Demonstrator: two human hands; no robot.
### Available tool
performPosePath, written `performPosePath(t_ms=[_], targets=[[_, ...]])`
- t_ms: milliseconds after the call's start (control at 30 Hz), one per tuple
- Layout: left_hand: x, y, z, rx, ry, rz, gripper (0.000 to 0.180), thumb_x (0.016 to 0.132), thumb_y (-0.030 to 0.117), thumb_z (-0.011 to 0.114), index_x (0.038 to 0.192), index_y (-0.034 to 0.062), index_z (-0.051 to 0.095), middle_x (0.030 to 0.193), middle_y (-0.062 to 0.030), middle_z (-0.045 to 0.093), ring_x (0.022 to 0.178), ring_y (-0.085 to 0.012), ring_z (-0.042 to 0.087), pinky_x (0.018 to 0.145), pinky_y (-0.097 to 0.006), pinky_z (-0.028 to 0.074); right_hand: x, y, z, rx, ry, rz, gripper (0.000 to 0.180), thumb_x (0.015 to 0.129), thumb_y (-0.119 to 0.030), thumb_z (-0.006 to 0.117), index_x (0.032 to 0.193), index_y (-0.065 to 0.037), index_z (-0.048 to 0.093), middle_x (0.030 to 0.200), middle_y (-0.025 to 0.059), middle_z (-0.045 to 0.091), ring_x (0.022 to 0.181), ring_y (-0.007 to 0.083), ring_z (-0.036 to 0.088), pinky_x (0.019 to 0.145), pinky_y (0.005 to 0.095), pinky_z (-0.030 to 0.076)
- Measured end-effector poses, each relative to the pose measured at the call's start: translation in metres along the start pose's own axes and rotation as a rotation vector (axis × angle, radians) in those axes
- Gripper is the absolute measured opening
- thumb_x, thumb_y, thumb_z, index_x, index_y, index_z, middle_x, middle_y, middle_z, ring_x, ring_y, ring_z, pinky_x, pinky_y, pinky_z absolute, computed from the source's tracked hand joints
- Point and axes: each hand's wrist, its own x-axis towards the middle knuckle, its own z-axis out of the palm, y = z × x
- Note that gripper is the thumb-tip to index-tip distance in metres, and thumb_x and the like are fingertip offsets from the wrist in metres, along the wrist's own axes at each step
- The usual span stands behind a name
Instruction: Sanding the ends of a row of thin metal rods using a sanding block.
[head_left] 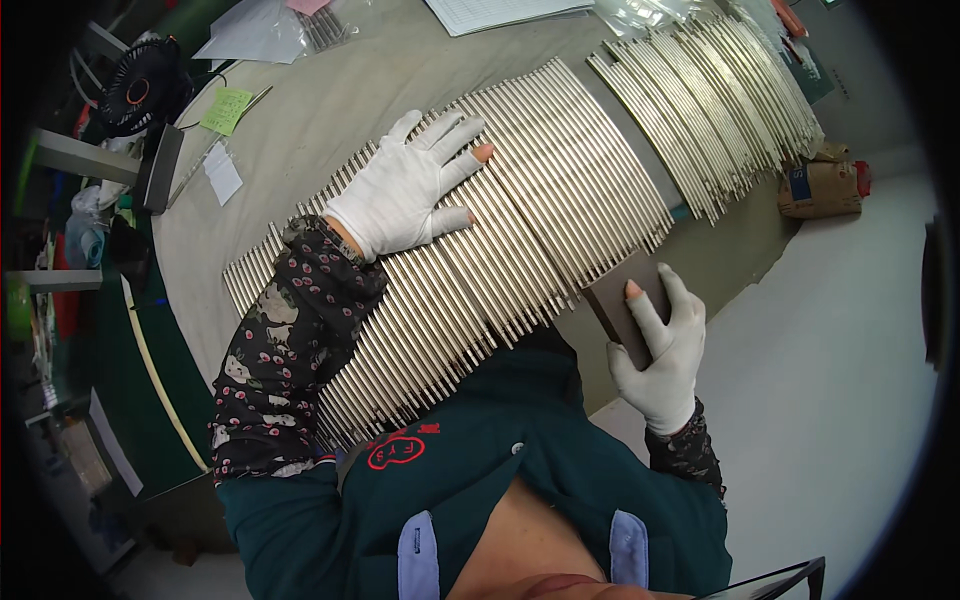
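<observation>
A wide row of thin metal rods (560,190) lies side by side across the table. My left hand (405,185), in a white glove with a couple of bare fingertips, rests flat on top of them with its fingers spread. Near the row's right side, my right hand (668,350), gloved the same way, grips a flat grey-brown block (632,305). The block's upper edge is at the near ends of the rods; whether it touches them I cannot tell. Part of the row is covered by my left forearm in a dark flowered sleeve (295,350).
A second batch of metal rods (715,105) lies at the far right, beside a brown package (822,190). At the far left stand a small black fan (145,85) and a green note (227,110). Papers (500,12) and plastic bags (325,28) lie along the back.
</observation>
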Motion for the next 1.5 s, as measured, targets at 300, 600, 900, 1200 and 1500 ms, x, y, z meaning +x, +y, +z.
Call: performPosePath(t_ms=[300,600,900,1200,1500], targets=[[-0.029,-0.001,0.000,0.037,0.024,-0.018,0.073,0.090,0.061,0.035,0.147,0.0170,0.028,0.148,-0.0203,0.030,0.135,-0.0400,0.030,0.110,-0.056,0.021,0.002,0.004,0.007,0.030,0.108,0.059,0.066,0.057,-0.011,0.070,0.122,-0.013,0.057,0.131,0.0219,0.045,0.106,0.0364,0.049,0.090,0.0453,0.043],[-0.078,-0.006,-0.012,-0.005,-0.031,-0.040,0.067,0.094,0.058,0.031,0.147,0.0174,0.027,0.148,-0.0219,0.029,0.136,-0.0417,0.028,0.109,-0.057,0.019,-0.001,0.012,0.016,0.014,0.157,0.062,0.067,0.058,-0.012,0.071,0.123,-0.014,0.055,0.130,0.0213,0.044,0.106,0.0360,0.048,0.090,0.0444,0.043],[-0.060,0.003,-0.022,-0.064,0.006,-0.001,0.075,0.089,0.058,0.043,0.148,0.0164,0.024,0.149,-0.0215,0.027,0.137,-0.0416,0.027,0.111,-0.059,0.016,-0.004,0.018,0.019,0.035,0.186,0.078,0.063,0.060,-0.013,0.071,0.121,-0.014,0.056,0.129,0.0200,0.045,0.104,0.0356,0.049,0.090,0.0440,0.043],[0.005,0.017,-0.003,-0.019,-0.058,0.119,0.074,0.091,0.062,0.032,0.148,0.0163,0.023,0.151,-0.0192,0.027,0.136,-0.0402,0.030,0.112,-0.056,0.017,-0.003,0.013,0.020,0.076,0.166,0.071,0.063,0.060,-0.014,0.071,0.122,-0.014,0.056,0.129,0.0203,0.044,0.105,0.0356,0.048,0.090,0.0438,0.043],[-0.012,0.014,-0.004,-0.070,-0.009,0.132,0.071,0.093,0.062,0.029,0.150,0.0197,0.022,0.149,-0.0185,0.032,0.134,-0.0400,0.033,0.109,-0.058,0.019,0.001,0.006,0.020,0.085,0.149,0.036,0.065,0.059,-0.013,0.073,0.122,-0.014,0.057,0.130,0.0205,0.044,0.104,0.0349,0.049,0.088,0.0432,0.043]])
